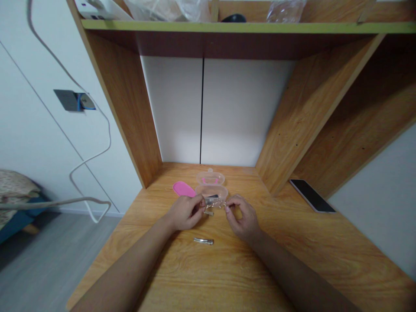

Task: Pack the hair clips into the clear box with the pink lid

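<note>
My left hand (pixel 185 212) pinches a small silver metal piece (pixel 209 201), and a fine metal chain (pixel 219 203) runs from it to the right. My right hand (pixel 243 218) holds the chain's other stretch between its fingertips. Just behind the hands lies a clear plastic case (pixel 212 184) with its two halves open, with a pink shape inside its far half. A pink oval piece (pixel 183 189) lies to the left of the case. A short silver bar (pixel 203 241) rests on the desk below my hands, and a smaller metal piece (pixel 209 212) lies under the chain.
The wooden desk (pixel 260 260) has wooden side panels and a shelf (pixel 247 27) above, holding plastic bags. A black-screened phone (pixel 312 196) lies at the right. A white cable (pixel 91 160) hangs on the left wall, and a bed corner (pixel 14 195) shows beyond the desk.
</note>
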A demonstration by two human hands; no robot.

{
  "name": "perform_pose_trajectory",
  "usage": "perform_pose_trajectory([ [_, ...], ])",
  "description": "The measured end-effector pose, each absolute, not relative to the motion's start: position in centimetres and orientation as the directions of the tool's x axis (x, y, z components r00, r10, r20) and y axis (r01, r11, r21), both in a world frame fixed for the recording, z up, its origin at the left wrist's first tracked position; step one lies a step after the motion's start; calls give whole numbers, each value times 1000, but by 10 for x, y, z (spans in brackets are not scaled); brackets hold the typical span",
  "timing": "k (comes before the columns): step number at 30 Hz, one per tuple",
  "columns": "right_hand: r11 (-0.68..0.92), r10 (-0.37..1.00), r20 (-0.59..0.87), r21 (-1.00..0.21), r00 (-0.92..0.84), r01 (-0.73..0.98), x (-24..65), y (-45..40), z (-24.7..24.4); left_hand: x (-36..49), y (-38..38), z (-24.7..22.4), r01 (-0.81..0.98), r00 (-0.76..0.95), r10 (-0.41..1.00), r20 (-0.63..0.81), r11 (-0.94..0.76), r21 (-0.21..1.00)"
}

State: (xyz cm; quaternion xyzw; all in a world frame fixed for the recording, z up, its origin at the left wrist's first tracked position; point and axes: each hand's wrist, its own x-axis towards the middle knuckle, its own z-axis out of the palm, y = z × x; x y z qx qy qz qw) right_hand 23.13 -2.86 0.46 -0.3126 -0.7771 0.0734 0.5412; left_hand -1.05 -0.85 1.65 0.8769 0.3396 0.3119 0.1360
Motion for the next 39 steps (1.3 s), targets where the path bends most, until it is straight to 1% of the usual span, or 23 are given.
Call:
perform_pose_trajectory([
  [3,784,567,810,-473,-153,402,232,-28,3,-12,-8,17,533,528,703,477,-712,457],
  [6,773,577,805,-483,-139,412,233,-26,3,-13,-6,15,554,495,712,498,-701,449],
  [9,772,582,797,-481,-160,415,232,-25,2,-15,-4,10,577,478,714,511,-694,431],
  [13,798,550,814,-445,-189,407,230,-26,5,-15,0,3,629,442,726,527,-670,395],
  [18,813,528,823,-419,-209,405,228,-30,8,-15,1,1,659,398,740,542,-642,393],
  [22,814,546,799,-436,-252,384,229,-30,3,-16,2,2,666,413,739,532,-644,377],
  [26,822,532,808,-420,-256,384,228,-28,-1,-14,1,3,650,440,728,526,-662,373],
  [29,794,563,796,-447,-221,411,228,-28,0,-12,0,4,622,439,712,548,-681,388],
  [34,730,631,765,-531,-127,431,229,-28,0,-12,1,2,582,383,706,596,-685,438],
  [37,716,655,745,-560,-124,417,229,-26,-2,-12,3,-1,579,331,697,636,-682,446],
  [39,718,659,738,-558,-146,415,230,-24,-3,-12,4,-1,577,301,686,663,-684,446],
])
